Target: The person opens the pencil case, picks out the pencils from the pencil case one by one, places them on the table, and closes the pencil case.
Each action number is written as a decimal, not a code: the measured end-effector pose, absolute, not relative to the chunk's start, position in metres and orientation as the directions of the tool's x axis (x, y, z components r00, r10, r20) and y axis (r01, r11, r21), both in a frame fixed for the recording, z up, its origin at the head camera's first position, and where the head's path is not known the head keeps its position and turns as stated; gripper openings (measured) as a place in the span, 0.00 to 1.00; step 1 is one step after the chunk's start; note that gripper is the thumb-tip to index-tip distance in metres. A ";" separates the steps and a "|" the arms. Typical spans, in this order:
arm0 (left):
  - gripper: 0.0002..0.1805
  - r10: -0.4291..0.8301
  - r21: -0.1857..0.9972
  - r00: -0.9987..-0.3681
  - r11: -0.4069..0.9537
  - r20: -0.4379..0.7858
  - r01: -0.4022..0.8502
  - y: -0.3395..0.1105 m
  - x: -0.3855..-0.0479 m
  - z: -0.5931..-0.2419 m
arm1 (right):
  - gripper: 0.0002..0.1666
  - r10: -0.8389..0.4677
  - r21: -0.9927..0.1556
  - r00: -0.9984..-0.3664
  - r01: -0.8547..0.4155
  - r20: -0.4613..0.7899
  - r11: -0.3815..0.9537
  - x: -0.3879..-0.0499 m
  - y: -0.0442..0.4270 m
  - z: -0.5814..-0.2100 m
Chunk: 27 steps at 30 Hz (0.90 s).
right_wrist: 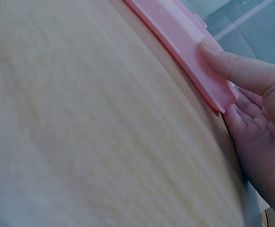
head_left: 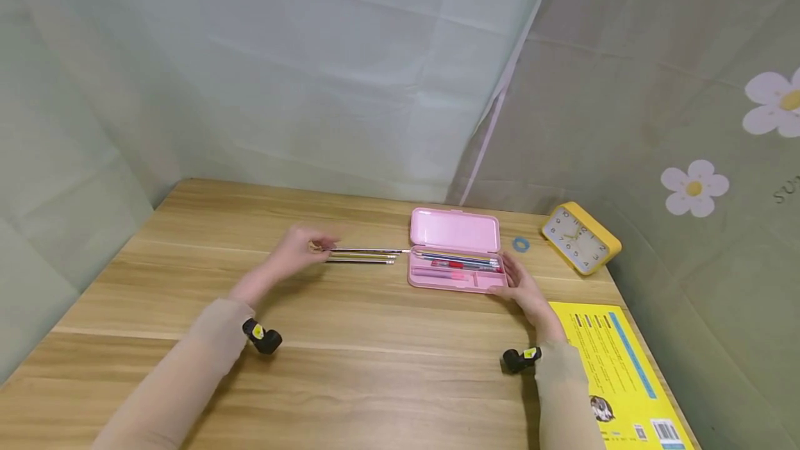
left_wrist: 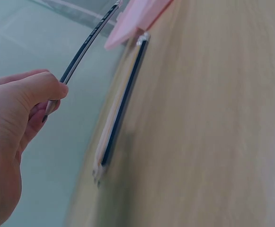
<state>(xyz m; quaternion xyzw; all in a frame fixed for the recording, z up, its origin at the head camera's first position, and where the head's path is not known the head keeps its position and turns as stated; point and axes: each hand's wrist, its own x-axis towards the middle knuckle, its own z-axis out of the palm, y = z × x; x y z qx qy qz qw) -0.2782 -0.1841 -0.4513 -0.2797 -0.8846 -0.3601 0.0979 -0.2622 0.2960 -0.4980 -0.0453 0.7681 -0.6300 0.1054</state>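
My left hand pinches a dark striped pencil near its tip, its other end pointing at the pink pencil case. Below that pencil, several more pencils lie side by side on the table, left of the case. The case stands with its lid folded back; pencils, a red pen and a pink-purple pen lie inside. At its right end my right hand holds the case, thumb on the front side and fingers at the end.
A blue ring lies right of the case. Behind it to the right stands a yellow alarm clock. A yellow book lies at the table's right edge. Curtains hang behind the wooden table.
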 end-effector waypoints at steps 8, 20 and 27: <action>0.17 0.416 0.625 -0.863 0.601 0.288 0.498 -0.202 -0.274 -0.464 | 0.58 -0.197 -0.980 -0.975 0.067 -0.104 0.187 -0.262 0.296 -0.497; 0.14 0.403 0.611 -0.885 0.647 0.233 0.456 -0.213 -0.272 -0.476 | 0.58 -0.199 -0.980 -0.974 0.070 -0.107 0.187 -0.263 0.297 -0.498; 0.14 0.423 0.595 -0.874 0.647 0.240 0.477 -0.215 -0.273 -0.482 | 0.57 -0.190 -0.979 -0.976 0.073 -0.110 0.190 -0.264 0.297 -0.499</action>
